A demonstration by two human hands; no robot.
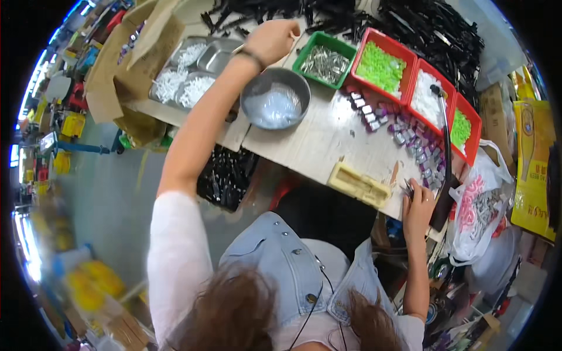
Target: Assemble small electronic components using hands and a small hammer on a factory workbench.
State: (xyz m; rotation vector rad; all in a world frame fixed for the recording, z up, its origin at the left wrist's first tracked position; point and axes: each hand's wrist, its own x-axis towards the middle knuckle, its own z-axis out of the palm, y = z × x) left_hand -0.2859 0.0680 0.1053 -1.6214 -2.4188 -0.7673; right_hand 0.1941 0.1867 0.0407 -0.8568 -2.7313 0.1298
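My left hand [273, 42] is stretched far over the table. Its fingers are curled together beside the pile of thin black parts [339, 13]; whatever they hold is hidden. Below that wrist stands a grey metal bowl [275, 114] with a pale, shiny inside. My right hand [418, 206] rests at the table's near right edge, its fingers closed round a small dark metal piece [408, 188] that shows only in part. Left of this hand lies a cream-coloured block with a long slot [358, 185]. Small silver and purple pieces [418, 146] are scattered beyond it.
A green tray of metal parts [323, 63] adjoins red trays [383, 61] with bright green and white pieces. Metal trays of white parts [196, 90] sit left beside a cardboard box [126, 82]. A black rod [446, 134] and a plastic bag [480, 205] are at the right.
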